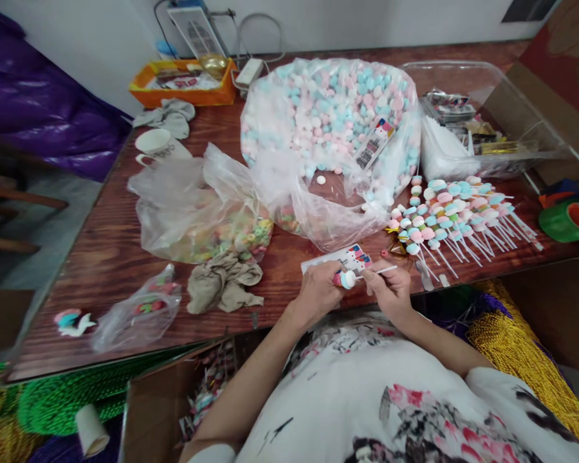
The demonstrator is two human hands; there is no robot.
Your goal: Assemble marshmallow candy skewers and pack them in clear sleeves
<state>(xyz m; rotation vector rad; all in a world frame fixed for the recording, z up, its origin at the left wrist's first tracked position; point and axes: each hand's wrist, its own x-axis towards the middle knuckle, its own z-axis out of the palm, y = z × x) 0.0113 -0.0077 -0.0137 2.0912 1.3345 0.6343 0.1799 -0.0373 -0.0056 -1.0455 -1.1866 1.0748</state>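
At the table's front edge, my left hand [321, 286] is closed around small pink, white and blue marshmallow-like pieces [348, 280] at the end of a white stick [385, 269]. My right hand [392, 290] pinches that stick, pointing it towards the pieces. Part of the skewer is hidden by my left fingers. Just behind my hands lies a printed card [354, 256]. To the right is a pile of finished-looking skewers [456, 212], pastel pieces on white sticks. A large clear bag [330, 109] full of loose pastel pieces stands farther back, another printed card [375, 143] on it.
On the left are a clear bag of colourful bits [197, 212], a crumpled brown cloth [226, 281], a smaller bag [139, 315] and a white mug [160, 146]. A clear plastic bin [525, 138] and green tape roll [567, 220] sit right. An orange tray [186, 96] stands behind.
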